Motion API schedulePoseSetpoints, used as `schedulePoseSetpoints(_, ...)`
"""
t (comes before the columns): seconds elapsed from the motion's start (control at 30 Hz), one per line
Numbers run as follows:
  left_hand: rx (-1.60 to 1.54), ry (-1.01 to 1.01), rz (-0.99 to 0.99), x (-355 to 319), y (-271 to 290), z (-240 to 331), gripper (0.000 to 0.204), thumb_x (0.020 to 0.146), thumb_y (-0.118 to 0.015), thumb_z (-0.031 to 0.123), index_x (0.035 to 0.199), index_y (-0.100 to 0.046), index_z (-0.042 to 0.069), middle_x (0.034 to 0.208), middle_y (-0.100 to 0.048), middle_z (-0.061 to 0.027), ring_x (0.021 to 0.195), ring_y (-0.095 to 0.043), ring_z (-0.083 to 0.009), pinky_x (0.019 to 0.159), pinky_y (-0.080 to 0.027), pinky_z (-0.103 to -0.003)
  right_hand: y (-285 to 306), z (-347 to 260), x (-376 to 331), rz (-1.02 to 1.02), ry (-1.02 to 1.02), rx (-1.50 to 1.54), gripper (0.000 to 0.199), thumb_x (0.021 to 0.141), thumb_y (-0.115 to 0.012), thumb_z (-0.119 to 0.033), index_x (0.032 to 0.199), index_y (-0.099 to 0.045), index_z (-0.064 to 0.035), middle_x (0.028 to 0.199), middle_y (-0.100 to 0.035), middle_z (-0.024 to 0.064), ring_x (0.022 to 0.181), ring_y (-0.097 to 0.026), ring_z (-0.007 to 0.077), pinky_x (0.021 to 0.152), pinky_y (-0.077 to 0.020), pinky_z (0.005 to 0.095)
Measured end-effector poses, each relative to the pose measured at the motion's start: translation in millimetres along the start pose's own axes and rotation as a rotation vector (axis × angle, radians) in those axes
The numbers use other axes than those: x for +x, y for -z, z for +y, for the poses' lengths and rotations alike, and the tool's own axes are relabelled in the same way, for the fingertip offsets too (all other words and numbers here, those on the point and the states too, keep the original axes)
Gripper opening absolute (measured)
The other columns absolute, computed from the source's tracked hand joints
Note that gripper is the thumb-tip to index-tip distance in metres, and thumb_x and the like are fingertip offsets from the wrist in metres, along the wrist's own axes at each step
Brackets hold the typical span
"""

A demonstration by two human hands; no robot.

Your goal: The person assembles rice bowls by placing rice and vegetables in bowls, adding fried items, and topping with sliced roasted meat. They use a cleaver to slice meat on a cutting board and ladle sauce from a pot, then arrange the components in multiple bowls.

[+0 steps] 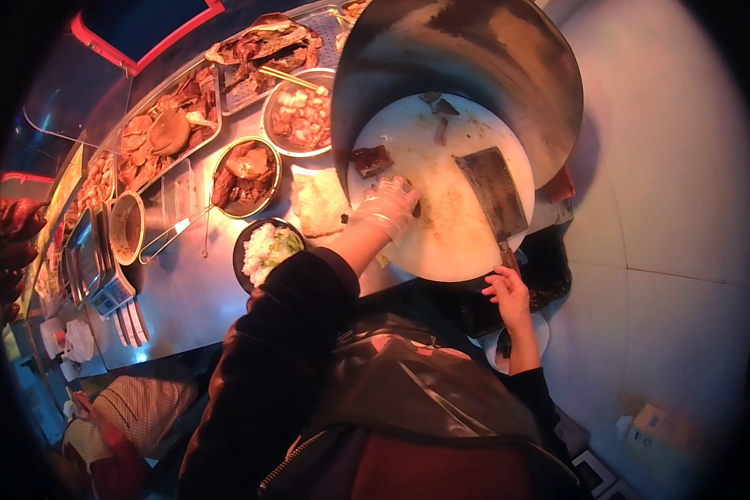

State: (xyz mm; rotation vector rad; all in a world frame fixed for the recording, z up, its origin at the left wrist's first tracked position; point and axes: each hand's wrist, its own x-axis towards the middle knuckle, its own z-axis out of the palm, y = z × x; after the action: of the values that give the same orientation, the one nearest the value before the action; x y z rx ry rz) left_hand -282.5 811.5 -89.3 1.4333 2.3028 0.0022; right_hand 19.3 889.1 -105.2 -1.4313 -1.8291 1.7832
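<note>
My left hand [389,204], in a clear plastic glove, rests on a round white chopping board [442,242]. Its fingers are bent and closed over something dark, mostly hidden beneath them. Just beyond these fingers lies a chunk of dark red-brown cooked meat [372,161]. A broad cleaver [493,190] lies flat on the board's right side, its handle pointing toward me over the near edge. My bare right hand [508,293] is at the end of that handle, fingers apart and loosely bent, not wrapped around it. Small dark scraps [440,104] lie at the board's far edge.
A tall curved metal guard [467,50] rises behind the board. Left of it are a bowl of rice with greens [267,250], a pot of braised meat [246,177], a basin of meat pieces [300,117] and meat trays [168,129]. Another person [133,417] is at lower left.
</note>
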Motion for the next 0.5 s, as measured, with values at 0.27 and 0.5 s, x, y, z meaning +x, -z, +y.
schedulePoseSetpoints(0.27, 0.198, -0.096, -0.256, 35.6, 28.0, 41.9, 0.036, 0.083, -0.053, 0.016, 0.119, -0.058, 0.013, 0.123, -0.045, -0.0167, 0.117, -0.049, -0.0319, 0.093, -0.049, -0.041, 57.8, 8.2, 12.0, -0.020, -0.038, 0.024, 0.027, 0.090, -0.057, -0.014, 0.115, -0.057, -0.0032, 0.093, -0.066, 0.0070, 0.071, -0.063, 0.0121, 0.062, -0.0472, 0.0238)
schedulePoseSetpoints(0.5, 0.318, -0.162, 0.128, 117.5, 99.0, 51.0, 0.040, 0.077, -0.065, 0.022, 0.116, -0.060, 0.021, 0.118, -0.050, -0.0132, 0.110, -0.051, -0.0303, 0.091, -0.047, -0.040, 86.1, 6.8, 16.8, 0.042, -0.049, 0.061, 0.027, 0.091, -0.056, -0.014, 0.115, -0.056, -0.0036, 0.095, -0.066, 0.0074, 0.073, -0.064, 0.0120, 0.063, -0.0468, 0.0236)
